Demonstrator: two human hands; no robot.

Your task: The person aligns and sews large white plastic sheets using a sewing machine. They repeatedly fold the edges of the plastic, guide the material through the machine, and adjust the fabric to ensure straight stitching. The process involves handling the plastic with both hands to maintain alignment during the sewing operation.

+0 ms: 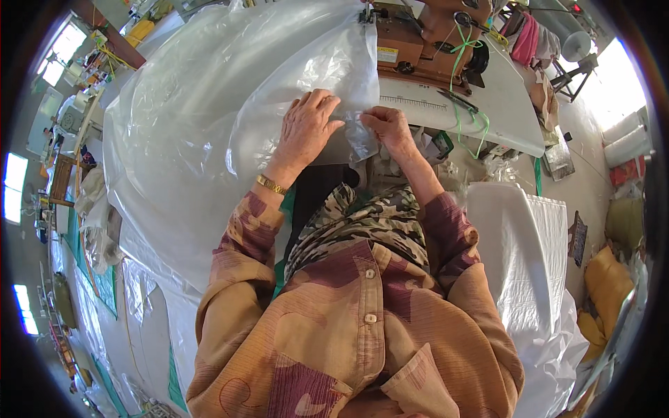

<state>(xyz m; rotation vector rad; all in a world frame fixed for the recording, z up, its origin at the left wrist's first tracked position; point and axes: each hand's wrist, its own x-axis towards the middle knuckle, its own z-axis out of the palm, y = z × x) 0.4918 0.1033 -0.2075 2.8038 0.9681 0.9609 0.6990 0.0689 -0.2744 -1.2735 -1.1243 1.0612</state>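
A large sheet of clear plastic (188, 132) spreads over the left of the work table, its right edge running up to the presser foot of a brown sewing machine (401, 52). My left hand (306, 129) lies on the sheet with its thumb apart from the fingers and nothing gripped. At the sheet's right edge, close to the table's front, my right hand (391, 131) pinches the plastic between thumb and fingers. The pinched fold hangs just below the fingertips. How many layers are held cannot be made out.
Green string (460, 52) hangs from the machine beside dark thread snips (458, 102) on the white table (502, 115). To my right is a pile of folded white sheeting (516, 244). Yellow-orange cloth (608, 285) lies farther right.
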